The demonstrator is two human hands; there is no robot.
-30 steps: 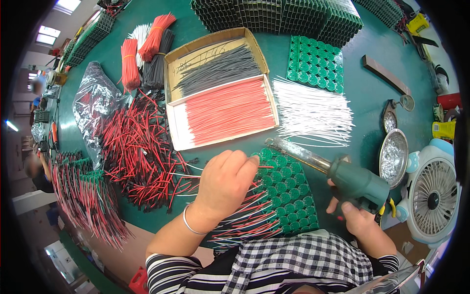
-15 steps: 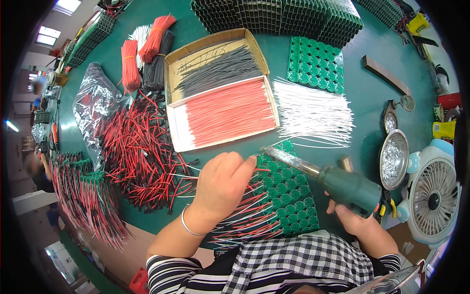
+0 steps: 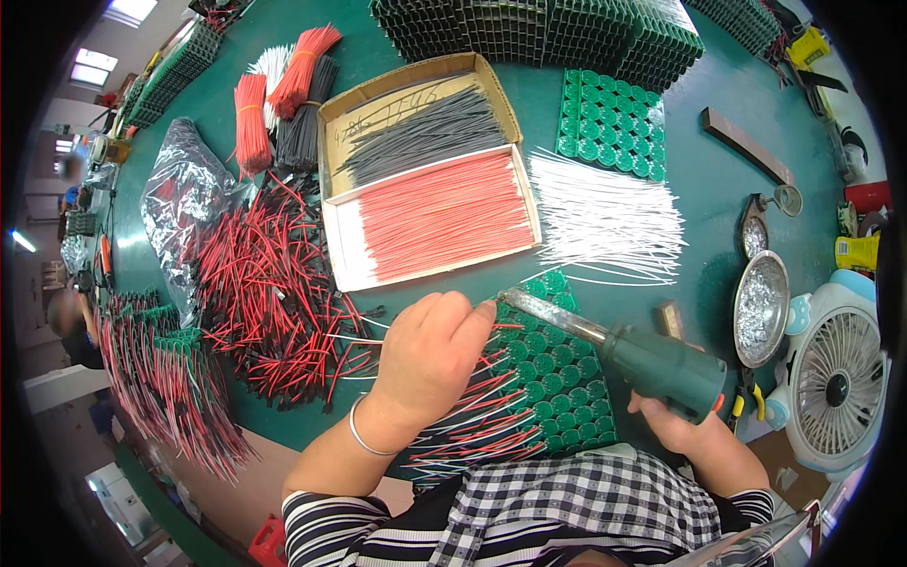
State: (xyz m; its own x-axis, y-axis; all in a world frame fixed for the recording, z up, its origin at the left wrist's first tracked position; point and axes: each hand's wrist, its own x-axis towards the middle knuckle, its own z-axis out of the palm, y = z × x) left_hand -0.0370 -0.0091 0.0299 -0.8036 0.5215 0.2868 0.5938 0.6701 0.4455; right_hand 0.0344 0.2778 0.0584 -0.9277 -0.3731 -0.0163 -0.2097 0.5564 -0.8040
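My left hand [image 3: 430, 345] is closed in a pinch over the upper left of a green circuit board panel [image 3: 567, 387] made of many round boards. Thin wire ends stick out on the left side of this hand, and its fingertips hide most of what they grip. My right hand [image 3: 673, 420] is wrapped round the green handle of a soldering iron [image 3: 661, 369]. The iron's metal tip lies on the panel's top part, right beside my left fingertips. Red, white and black wires [image 3: 472, 416] hang off the panel's left side toward my apron.
Beyond the panel stand a box of red and black wires [image 3: 524, 194] and a pile of white wires [image 3: 609, 217]. Red-black leads [image 3: 260, 293] heap up at left. At right are a metal dish [image 3: 761, 307], a fan [image 3: 831, 378] and yellow-handled pliers [image 3: 759, 402].
The soldering iron has shifted slightly left and down, its tip now closer to my left fingertips. My right hand has moved a little with it; my left hand stays nearly still.
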